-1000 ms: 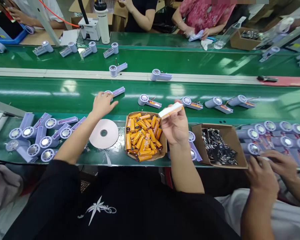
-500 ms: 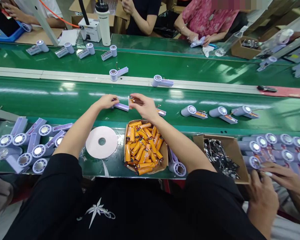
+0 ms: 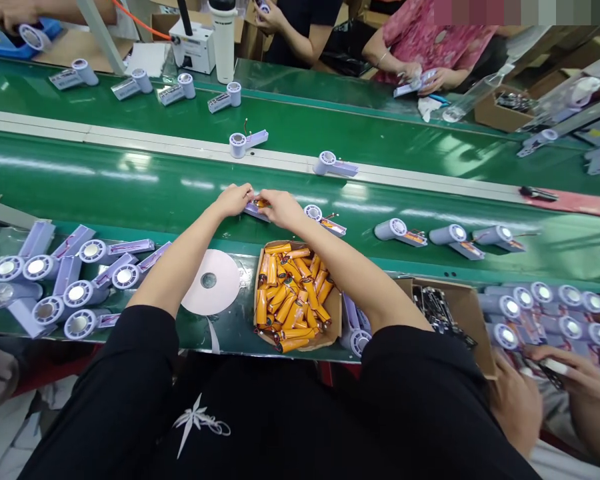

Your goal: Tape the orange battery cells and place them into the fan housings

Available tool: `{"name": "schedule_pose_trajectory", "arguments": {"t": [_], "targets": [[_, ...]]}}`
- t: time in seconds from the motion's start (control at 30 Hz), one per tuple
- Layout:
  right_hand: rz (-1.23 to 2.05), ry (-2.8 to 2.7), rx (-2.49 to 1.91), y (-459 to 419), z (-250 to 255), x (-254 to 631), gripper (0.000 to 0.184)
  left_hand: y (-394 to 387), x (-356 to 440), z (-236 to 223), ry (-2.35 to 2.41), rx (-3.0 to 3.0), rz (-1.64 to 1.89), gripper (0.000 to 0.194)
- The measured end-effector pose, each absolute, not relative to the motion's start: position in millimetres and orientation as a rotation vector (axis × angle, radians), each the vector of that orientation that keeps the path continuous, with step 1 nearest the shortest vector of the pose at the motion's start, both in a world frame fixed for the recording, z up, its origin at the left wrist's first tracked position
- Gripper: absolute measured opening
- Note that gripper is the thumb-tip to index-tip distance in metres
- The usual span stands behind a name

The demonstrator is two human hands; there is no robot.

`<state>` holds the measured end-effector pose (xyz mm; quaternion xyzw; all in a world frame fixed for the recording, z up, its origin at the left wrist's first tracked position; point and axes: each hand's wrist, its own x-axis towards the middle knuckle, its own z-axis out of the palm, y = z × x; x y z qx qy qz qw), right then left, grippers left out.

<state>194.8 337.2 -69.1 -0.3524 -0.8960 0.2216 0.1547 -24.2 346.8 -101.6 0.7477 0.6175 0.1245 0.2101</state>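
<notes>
Both my hands meet on the near green belt (image 3: 130, 190), over a purple fan housing (image 3: 257, 209) lying there. My left hand (image 3: 234, 199) is curled over the housing's head end and holds it down. My right hand (image 3: 281, 208) is closed over the handle end, where an orange battery (image 3: 261, 202) shows between the two hands. Just below my hands stands a cardboard box of orange batteries (image 3: 293, 297).
More purple housings (image 3: 325, 222) lie along the belt to the right, and a pile (image 3: 55, 280) lies at the left. A white tape roll (image 3: 211, 283), a box of small parts (image 3: 447, 310) and a co-worker's hands (image 3: 560, 373) are nearby. People work across the far belt.
My right hand carried a battery from above the box forward to the belt. Both hands have since closed together on the housing, which drifted slightly right.
</notes>
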Motion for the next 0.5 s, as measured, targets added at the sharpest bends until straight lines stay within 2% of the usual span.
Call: {"name": "schedule_pose_trajectory", "arguments": {"t": [0.23, 0.5], "targets": [[0.878, -2.340, -1.121, 338.1, -82.2, 217.3, 0.036, 347.9, -4.6, -99.3, 1.741, 2.078, 0.308, 0.029], [0.509, -2.725, -1.230, 330.4, -71.5, 210.7, 0.039, 356.0, 3.9, -100.5, 1.707, 2.063, 0.327, 0.029]]}}
